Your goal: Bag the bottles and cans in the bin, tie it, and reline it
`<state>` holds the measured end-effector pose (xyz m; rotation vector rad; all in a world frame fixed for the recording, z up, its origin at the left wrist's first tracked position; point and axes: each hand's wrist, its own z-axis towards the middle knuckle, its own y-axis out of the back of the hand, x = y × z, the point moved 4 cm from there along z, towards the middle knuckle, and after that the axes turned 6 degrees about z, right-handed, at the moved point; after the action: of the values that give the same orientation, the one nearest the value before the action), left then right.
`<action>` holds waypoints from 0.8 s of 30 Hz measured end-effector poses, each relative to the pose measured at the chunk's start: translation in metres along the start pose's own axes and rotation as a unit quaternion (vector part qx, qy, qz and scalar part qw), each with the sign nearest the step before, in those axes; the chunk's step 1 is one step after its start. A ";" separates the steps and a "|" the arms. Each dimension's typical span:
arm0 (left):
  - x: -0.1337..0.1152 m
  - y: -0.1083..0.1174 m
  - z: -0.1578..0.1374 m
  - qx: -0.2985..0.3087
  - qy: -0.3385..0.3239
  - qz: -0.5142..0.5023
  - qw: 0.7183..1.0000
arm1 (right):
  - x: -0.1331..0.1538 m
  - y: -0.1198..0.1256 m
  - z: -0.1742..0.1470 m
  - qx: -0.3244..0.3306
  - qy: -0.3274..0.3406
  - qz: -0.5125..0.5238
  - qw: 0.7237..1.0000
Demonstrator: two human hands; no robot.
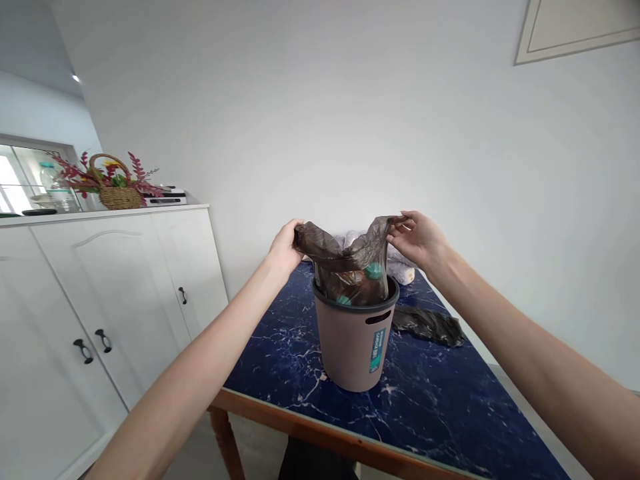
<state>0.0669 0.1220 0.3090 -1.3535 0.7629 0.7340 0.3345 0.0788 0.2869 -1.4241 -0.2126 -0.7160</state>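
Observation:
A dark, see-through garbage bag (350, 257) rises out of a pinkish-beige trash can (347, 347) with a black rim. Through the plastic I make out green and reddish-brown contents, too blurred to name. My left hand (287, 245) is closed on the bag's upper left edge. On the other side, my right hand (416, 237) pinches the upper right edge, so the bag's mouth stretches between both hands above the can. The lower part of the bag is hidden inside the can. A second black plastic bag (430, 325) lies flat on the table, right of the can.
The can stands on a table with a blue marble-patterned top (425, 393). Behind it are rolled whitish items (401, 272), partly hidden. At left, a white cabinet (125, 280) carries a flower basket (120, 197) and a plastic bottle (56, 187). A pale wall rises behind.

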 end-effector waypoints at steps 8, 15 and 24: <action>0.012 -0.017 0.016 -0.022 -0.022 -0.047 0.998 | -0.008 0.012 0.014 -0.024 0.001 -0.014 1.000; 0.003 -0.037 0.016 0.003 -0.046 -0.079 0.996 | 0.001 0.009 0.019 -0.013 0.009 0.000 1.000; -0.039 -0.061 0.006 0.069 -0.109 -0.081 0.988 | 0.036 -0.039 0.012 0.029 0.050 0.060 0.996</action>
<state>0.0954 0.1219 0.3755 -1.1726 0.5131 0.6756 0.3438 0.0795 0.3410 -1.3311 -0.0673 -0.6750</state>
